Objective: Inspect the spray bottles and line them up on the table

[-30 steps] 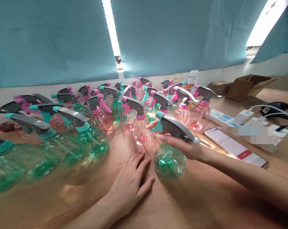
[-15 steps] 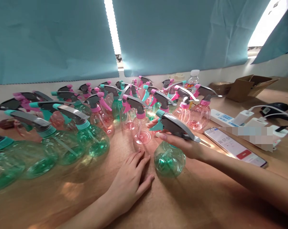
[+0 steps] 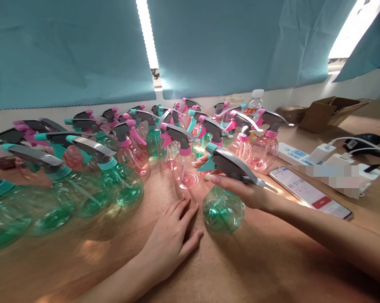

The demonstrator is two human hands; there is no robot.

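Note:
My right hand (image 3: 245,194) is wrapped round the neck of a green spray bottle (image 3: 223,214), its thumb in front and fingertips showing behind. The bottle stands upright on the table, its grey and teal trigger head (image 3: 230,163) above my hand. My left hand (image 3: 172,231) lies flat on the table (image 3: 228,269), palm down with fingers spread, left of that bottle and apart from it. Just beyond my left fingertips stands a clear pink spray bottle (image 3: 187,174) with a grey and pink head. Another green spray bottle (image 3: 123,187) stands further left.
Several more green and pink spray bottles crowd the left and back of the table. To the right lie a phone (image 3: 310,193) running a timer and a white power strip (image 3: 294,154) with plugs and cables. An opened cardboard box (image 3: 319,115) and a capped clear bottle (image 3: 256,101) stand behind.
The view has shifted very slightly, and the phone's timer has advanced. Both hands and the green spray bottle keep their places.

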